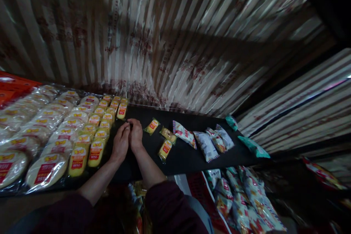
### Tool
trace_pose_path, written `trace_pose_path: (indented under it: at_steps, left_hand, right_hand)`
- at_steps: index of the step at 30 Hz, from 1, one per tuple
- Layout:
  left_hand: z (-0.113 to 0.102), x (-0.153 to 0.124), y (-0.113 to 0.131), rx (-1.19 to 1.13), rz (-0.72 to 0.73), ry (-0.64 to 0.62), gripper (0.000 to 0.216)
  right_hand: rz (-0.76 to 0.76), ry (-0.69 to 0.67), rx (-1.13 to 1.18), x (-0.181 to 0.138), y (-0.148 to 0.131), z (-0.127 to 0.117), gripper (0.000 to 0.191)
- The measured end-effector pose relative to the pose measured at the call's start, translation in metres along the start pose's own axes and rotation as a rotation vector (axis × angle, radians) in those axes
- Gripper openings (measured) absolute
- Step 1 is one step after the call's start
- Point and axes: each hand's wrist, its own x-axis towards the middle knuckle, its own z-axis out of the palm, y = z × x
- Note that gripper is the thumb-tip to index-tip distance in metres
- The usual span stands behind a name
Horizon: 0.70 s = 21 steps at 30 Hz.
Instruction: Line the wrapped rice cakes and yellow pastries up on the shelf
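My left hand (pixel 121 140) and my right hand (pixel 136 134) are side by side over the black surface, fingertips meeting and curled away from me. Whatever they hold, if anything, is hidden by the hands. Just beyond and left of them lies a wrapped yellow cake (pixel 122 110), at the back end of a row. Rows of small wrapped cakes with red and yellow labels (pixel 95 151) stand left of my left hand. To the right of my right hand lie loose wrapped cakes (pixel 151 126), one label up (pixel 165 150) and one turned over (pixel 168 135).
Large round wrapped flatbreads (pixel 47 170) fill the left side, with an orange crate (pixel 16 86) behind. White snack bags (pixel 206 146) and teal packets (pixel 253 147) lie to the right. Below the black shelf (pixel 189 164) is an open bag of snack packets (pixel 246 204). Striped sheeting (pixel 164 44) hangs behind.
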Motion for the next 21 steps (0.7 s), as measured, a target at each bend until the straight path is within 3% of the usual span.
trace_pose_path:
  at_steps: [11,21]
  left_hand:
    - [-0.013,-0.055,0.005,0.191,0.078,-0.208,0.037]
    - [-0.039,-0.107,0.002,0.298,0.190,-0.268,0.035]
  right_hand:
    - [0.009,-0.051,0.090,-0.058,0.004,-0.038,0.032]
    - [-0.053,-0.052,0.078,-0.118,-0.003,-0.058,0.034]
